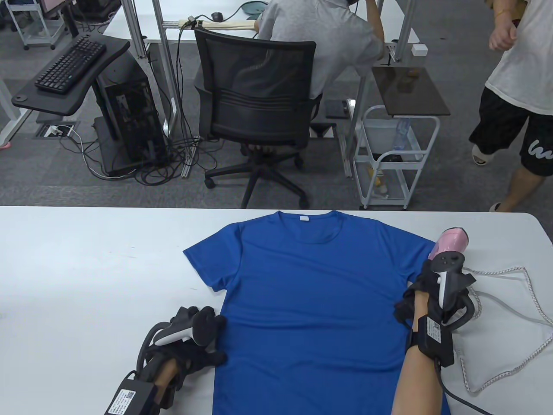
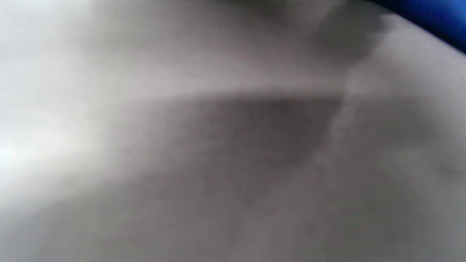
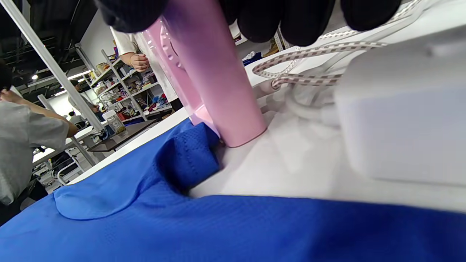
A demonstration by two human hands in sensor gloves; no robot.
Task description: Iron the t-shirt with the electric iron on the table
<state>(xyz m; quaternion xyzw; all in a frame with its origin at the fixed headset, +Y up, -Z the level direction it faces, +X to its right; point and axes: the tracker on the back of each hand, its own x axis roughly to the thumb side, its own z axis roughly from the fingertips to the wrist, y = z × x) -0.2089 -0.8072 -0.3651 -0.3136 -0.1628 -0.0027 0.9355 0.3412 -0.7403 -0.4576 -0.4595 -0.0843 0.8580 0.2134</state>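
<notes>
Table view first: right hand (image 1: 436, 298) sits at the t-shirt's (image 1: 311, 302) right edge with the pink iron (image 1: 451, 242) rising just beyond its knuckles, away from the person; the shirt's body spreads to that hand's left. Left hand (image 1: 190, 337) rests on the table (image 1: 86, 268) with its fingers on the shirt's left hem edge, and I cannot tell how they are spread.

Left wrist view: blurred grey, a blue sliver of shirt at the top right corner.

Right wrist view: gloved fingers (image 3: 302, 18) curl around the iron's (image 3: 214, 76) upright pink body, its base on the table touching the bunched sleeve (image 3: 185, 160). Cord (image 3: 313, 62) trails behind. Judging by this, the iron must travel leftward onto the fabric.
</notes>
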